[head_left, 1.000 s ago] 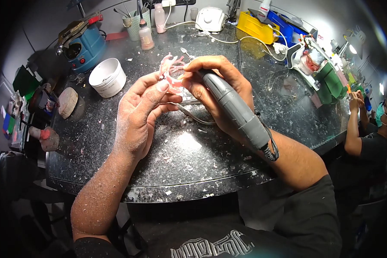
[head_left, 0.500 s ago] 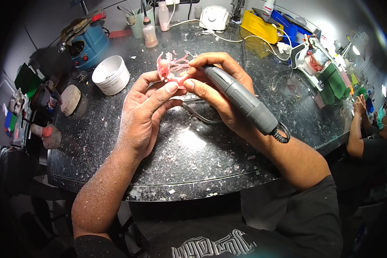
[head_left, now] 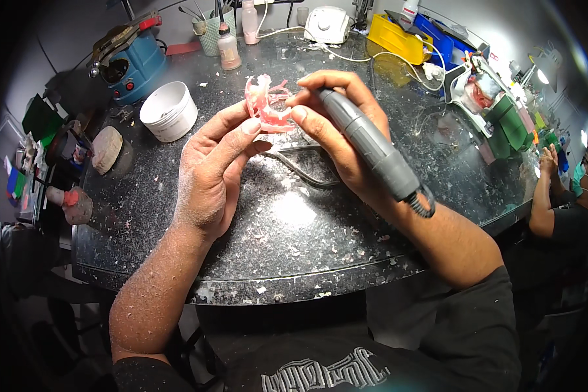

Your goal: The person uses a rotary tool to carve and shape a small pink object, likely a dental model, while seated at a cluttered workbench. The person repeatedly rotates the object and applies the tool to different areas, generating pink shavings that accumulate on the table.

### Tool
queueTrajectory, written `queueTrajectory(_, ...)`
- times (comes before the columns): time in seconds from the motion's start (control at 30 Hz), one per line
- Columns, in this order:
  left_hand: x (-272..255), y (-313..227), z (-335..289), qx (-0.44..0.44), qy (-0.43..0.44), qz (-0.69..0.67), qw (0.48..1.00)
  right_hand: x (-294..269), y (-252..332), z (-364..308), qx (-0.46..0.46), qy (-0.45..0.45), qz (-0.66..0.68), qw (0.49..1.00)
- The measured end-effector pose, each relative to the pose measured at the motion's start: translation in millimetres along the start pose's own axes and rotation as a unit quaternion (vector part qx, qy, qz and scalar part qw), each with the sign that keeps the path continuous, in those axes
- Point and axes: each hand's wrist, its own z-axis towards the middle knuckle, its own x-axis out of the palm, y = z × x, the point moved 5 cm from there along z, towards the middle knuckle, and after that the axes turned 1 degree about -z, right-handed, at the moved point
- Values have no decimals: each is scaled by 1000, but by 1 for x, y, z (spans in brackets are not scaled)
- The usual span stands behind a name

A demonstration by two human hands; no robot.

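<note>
Btwn L hand (head_left: 210,171) thumb & fingers sits pink curved pc (head_left: 257,108).

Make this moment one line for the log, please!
left hand: holds curved pink piece | right hand: holds grey handpiece | white tub: on dark table

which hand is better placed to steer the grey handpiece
Probably the right hand: it already grips the grey handpiece, with thumb and fingers near its front end. The left hand is occupied, holding the pink piece.
</note>
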Motion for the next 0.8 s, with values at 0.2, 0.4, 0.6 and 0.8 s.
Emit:
queueTrajectory(0.2,6,-4,-4,65,-6,150,986,3,17,-2,-158,19,-138,978)
queueTrajectory(0.4,13,-8,-7,67,18,147,987,2,13,-4,-123,53,-141,981)
queueTrajectory(0.6,15,-9,-7,77,12,158,984,6,13,-1,-83,42,-116,989)
queueTrajectory(0.8,1,0,2,14,4,39,999,-9,10,5,-48,-4,0,999)
